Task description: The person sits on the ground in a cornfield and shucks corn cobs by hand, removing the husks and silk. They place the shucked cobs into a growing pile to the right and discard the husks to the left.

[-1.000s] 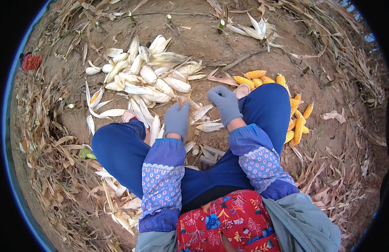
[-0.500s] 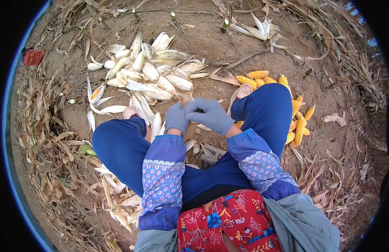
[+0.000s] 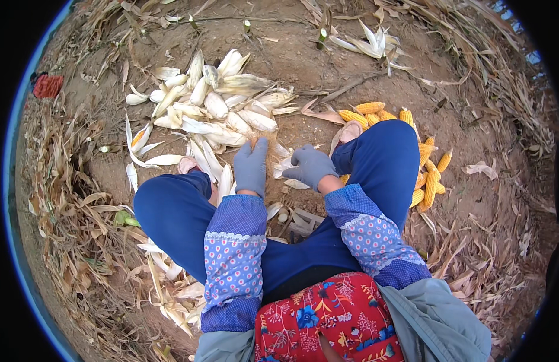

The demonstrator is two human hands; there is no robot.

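Observation:
My left hand (image 3: 251,169), in a grey glove, points away from me over the ground between my knees. A tuft of brown corn silk (image 3: 272,154) sticks out at its right side, and the fingers seem closed on it. My right hand (image 3: 311,166), gloved alike, is apart from it to the right, fingers part-bent and spread, with nothing seen in them. Pale husk pieces (image 3: 283,161) lie between the hands. Beyond my left hand is a heap of corn ears in whitish husks (image 3: 216,105). Husked yellow corn cobs (image 3: 432,181) lie beside my right knee.
Loose husks (image 3: 171,283) lie left of my seat. A partly opened ear (image 3: 139,140) rests near my left foot. Cut stalk stubs (image 3: 322,37) stand up from the soil ahead. Dry stalks and leaves (image 3: 68,199) border both sides. A red bundle (image 3: 47,86) is far left.
My hands, together before, have come apart: the right shifted right, the left turned more upright. The brown silk beside the left hand now shows much more.

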